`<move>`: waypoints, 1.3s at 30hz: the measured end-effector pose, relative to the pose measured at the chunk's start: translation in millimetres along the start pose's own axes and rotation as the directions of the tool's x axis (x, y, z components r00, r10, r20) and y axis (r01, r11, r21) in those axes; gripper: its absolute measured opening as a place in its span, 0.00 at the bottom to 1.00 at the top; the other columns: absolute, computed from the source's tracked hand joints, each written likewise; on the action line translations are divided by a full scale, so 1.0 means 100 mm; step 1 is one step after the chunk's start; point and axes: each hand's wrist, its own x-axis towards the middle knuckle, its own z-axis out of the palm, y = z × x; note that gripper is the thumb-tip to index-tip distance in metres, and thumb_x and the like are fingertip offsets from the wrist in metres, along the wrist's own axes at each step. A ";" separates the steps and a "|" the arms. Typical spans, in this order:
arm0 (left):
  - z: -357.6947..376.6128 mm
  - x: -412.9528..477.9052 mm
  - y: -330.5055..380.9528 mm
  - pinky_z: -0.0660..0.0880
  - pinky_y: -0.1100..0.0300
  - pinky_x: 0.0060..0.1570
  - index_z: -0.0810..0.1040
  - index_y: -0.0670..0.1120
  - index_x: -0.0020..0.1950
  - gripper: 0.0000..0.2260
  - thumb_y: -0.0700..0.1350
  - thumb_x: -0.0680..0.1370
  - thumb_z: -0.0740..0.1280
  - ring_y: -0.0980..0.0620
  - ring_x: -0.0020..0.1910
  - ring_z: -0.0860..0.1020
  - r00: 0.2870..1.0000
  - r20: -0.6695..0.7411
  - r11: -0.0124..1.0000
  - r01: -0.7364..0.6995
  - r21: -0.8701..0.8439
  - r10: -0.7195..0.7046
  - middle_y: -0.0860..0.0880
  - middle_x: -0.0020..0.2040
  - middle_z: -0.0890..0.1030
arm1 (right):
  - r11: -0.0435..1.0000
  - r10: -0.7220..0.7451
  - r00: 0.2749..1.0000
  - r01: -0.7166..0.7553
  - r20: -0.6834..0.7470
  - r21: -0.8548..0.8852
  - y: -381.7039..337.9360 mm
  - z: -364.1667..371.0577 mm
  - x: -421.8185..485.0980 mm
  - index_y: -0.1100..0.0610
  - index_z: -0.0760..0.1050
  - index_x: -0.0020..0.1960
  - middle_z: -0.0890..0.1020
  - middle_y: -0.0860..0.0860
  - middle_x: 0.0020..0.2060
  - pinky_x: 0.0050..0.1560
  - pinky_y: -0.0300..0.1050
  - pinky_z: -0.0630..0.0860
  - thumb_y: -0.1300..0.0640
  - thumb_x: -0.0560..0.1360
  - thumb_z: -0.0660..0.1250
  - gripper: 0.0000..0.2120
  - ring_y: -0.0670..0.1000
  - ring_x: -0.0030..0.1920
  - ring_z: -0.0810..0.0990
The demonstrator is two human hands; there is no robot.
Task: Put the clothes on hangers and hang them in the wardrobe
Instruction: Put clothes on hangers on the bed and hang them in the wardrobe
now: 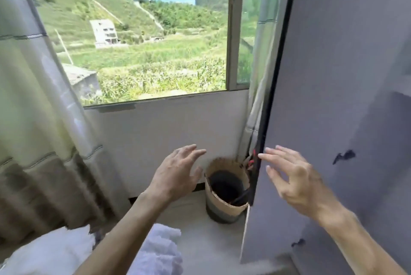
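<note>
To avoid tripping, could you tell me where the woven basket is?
Head view, right of centre: the round tan woven basket sits under the window, beside the grey door.

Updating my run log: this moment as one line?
left hand: open, empty | right hand: open, at wardrobe door edge | white fabric: below arms | basket: beside door

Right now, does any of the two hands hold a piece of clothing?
No, the left hand and the right hand are both spread open and hold nothing.
</note>
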 end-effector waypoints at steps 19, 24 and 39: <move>0.87 0.75 3.25 0.60 0.53 0.74 0.68 0.60 0.75 0.28 0.62 0.76 0.50 0.50 0.76 0.64 0.521 0.072 0.525 -0.835 -0.166 0.851 0.53 0.77 0.67 | 0.471 0.642 0.543 -0.836 -0.541 -0.280 0.47 -1.65 -2.89 0.42 0.74 0.69 0.72 0.37 0.70 0.72 0.34 0.54 0.45 0.82 0.58 0.17 0.40 0.75 0.60; 1.08 0.65 4.15 0.54 0.50 0.78 0.62 0.61 0.78 0.25 0.59 0.81 0.60 0.52 0.80 0.53 0.369 0.039 0.369 -0.910 -0.187 0.929 0.54 0.80 0.57 | 0.316 0.688 0.374 -0.926 -0.622 -0.207 0.57 -1.87 -3.45 0.41 0.73 0.69 0.72 0.37 0.69 0.72 0.36 0.58 0.46 0.82 0.58 0.17 0.42 0.75 0.61; 1.67 1.39 6.28 0.45 0.36 0.76 0.40 0.61 0.81 0.33 0.60 0.82 0.57 0.45 0.80 0.44 0.389 -0.093 0.384 -0.921 -0.072 0.916 0.49 0.82 0.44 | 0.214 0.851 0.131 -0.971 -0.509 0.110 2.17 -2.47 -3.42 0.50 0.64 0.77 0.71 0.49 0.72 0.67 0.48 0.70 0.50 0.82 0.57 0.23 0.52 0.71 0.69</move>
